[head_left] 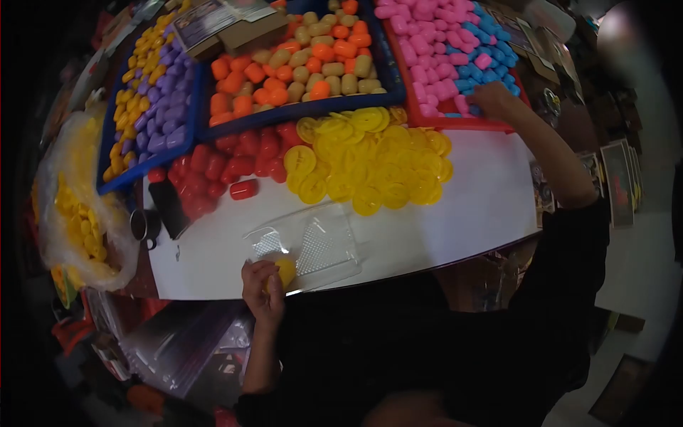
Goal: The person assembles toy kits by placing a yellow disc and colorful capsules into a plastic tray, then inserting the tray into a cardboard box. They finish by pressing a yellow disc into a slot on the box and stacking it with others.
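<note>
My left hand (263,285) is closed around a rounded yellow plastic piece (286,272), at the front edge of the white table. Right beside it lies a clear plastic blister tray (324,245) with textured panels. My right hand (498,103) reaches into the front of a red tray (491,125), touching the pink capsules (432,67) and blue capsules (491,43). Its fingertips are partly hidden, so I cannot make out whether they grip a capsule. Between the trays and the blister tray lie a heap of yellow discs (370,164) and several red capsules (245,189).
A blue tray (302,110) holds orange and tan capsules; another blue tray (153,165) has yellow and purple ones. On the left are a clear bag (82,213) of yellow pieces, a dark phone-like slab (167,206) and a mug (142,225). Cardboard boxes (235,32) rest on the trays.
</note>
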A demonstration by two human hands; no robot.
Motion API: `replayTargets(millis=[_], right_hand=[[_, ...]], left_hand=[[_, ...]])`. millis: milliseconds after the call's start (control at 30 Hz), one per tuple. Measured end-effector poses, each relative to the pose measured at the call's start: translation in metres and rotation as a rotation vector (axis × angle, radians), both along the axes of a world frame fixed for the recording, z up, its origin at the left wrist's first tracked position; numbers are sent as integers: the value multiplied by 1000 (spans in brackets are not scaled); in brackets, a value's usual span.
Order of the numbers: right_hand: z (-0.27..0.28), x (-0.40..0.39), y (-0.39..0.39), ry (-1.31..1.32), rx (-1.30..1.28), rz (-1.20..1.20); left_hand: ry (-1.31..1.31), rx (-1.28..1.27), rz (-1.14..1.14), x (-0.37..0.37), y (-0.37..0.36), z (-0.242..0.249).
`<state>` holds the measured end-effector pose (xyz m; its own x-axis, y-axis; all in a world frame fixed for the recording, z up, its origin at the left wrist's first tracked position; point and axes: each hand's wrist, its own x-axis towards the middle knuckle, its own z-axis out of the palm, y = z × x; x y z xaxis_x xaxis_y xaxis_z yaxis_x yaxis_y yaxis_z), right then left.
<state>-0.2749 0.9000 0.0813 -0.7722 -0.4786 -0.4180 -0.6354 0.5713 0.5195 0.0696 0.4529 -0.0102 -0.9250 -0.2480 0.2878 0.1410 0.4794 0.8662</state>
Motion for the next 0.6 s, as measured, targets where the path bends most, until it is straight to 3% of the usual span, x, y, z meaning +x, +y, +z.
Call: replayTargets(millis=[100, 167, 233, 267, 333, 467, 533, 600], right_hand=[[44, 36, -54, 115, -609, -68], [40, 75, -108, -94, -1138, 153], [35, 137, -173, -357, -1143, 319], [22, 160, -198, -528, -1022, 450], [-4, 194, -245, -520, -724, 695], [-53, 205, -274, -615, -655, 773], [-57, 207, -259, -810, -925, 576], [-44, 206, -240, -937, -960, 479]], left_hand=[[22, 46, -3, -3, -2, -4], [24, 80, 30, -3, 1, -6], [41, 74, -42, -8, -1, -3], [42, 61, -13, -9, -2, -3], [65, 18, -13, -11, -2, -6], [96, 26, 91, -14, 3, -11], [108, 6, 126, -14, 6, -9], [115, -6, 160, -15, 8, -7]])
